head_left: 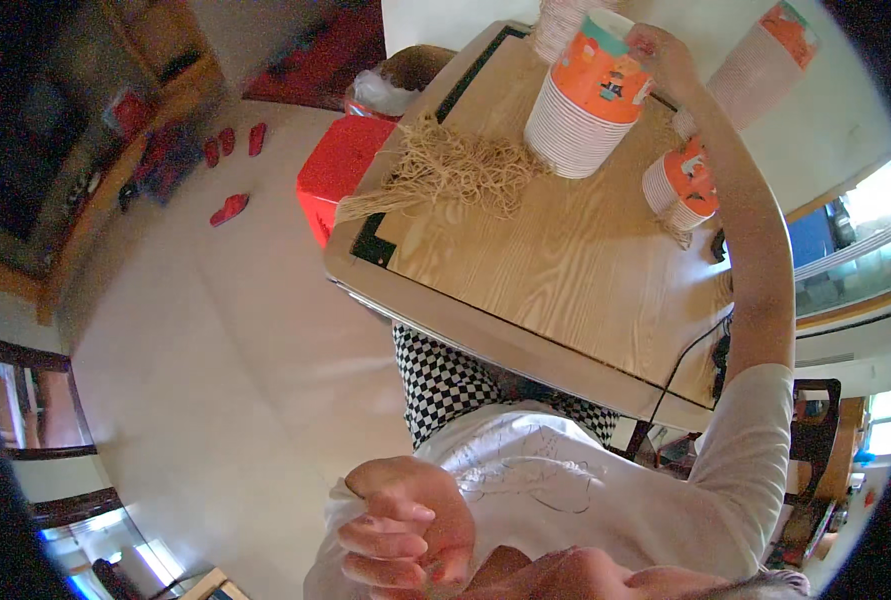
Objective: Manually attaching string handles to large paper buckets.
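Observation:
At the far side of the table, my right hand (662, 62) reaches the top of a tall stack of paper cups (577, 130). Its fingers grip the rim of the topmost cup (605, 65), which is orange with a teal band and printed pictures. My left hand (405, 525) is raised close to my chest, fingers curled in toward the palm, and nothing shows in it. Left of the cup stack lies a loose tangle of tan twine (460, 170). A shorter stack of orange-printed paper cups (681, 185) lies tilted beside my right forearm.
The wood-grain table (555, 270) has a dark cable (687, 350) at its right side. A red box (340, 170) and a bin with a plastic bag (380, 92) stand beyond its left edge. More stacked cups (755, 75) stand at the back right. Red slippers (230, 209) lie on the floor.

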Motion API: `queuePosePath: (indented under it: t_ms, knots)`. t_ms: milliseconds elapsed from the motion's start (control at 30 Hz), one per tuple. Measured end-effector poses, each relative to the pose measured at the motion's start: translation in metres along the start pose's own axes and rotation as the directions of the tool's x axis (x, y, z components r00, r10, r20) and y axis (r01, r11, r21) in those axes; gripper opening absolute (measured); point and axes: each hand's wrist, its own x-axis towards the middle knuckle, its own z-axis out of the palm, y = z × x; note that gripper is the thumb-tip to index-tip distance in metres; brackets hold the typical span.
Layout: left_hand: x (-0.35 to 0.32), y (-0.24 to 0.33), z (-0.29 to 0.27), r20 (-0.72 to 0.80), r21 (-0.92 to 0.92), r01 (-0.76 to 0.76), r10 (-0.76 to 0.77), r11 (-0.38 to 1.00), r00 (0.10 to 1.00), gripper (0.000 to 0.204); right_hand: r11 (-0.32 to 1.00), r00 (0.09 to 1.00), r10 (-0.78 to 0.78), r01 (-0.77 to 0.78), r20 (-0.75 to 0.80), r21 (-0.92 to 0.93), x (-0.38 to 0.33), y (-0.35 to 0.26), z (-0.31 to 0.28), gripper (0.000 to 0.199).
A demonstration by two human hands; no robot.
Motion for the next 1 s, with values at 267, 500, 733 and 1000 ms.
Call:
queuePosePath:
  t_ms: [267, 500, 733, 1000]
  knots:
    - [-0.001, -0.016, 0.0, 0.095, -0.074, 0.014, -0.007, 0.997, 0.995, 0.031, 0.999, 0.999, -0.049, 0.049, 0.001, 0.003, 0.001, -0.024, -0.017, 0.013]
    - [-0.001, -0.023, 0.012, 0.051, 0.014, -0.019, 0.018, 1.0, 0.999, 0.021, 0.989, 0.988, -0.116, 0.106, -0.102, -0.101, 0.009, -0.065, -0.045, 0.014]
    - [-0.01, -0.025, 0.026, -0.035, 0.156, 0.035, -0.03, 0.987, 0.999, 0.018, 0.972, 0.991, 0.078, -0.052, -0.105, 0.227, 0.006, -0.041, -0.052, 0.013]
    - [-0.018, -0.022, 0.033, 0.018, 0.122, 0.128, -0.131, 0.984, 0.991, 0.014, 0.984, 0.975, 0.156, -0.139, -0.161, 0.111, 0.006, -0.036, -0.086, 0.007]
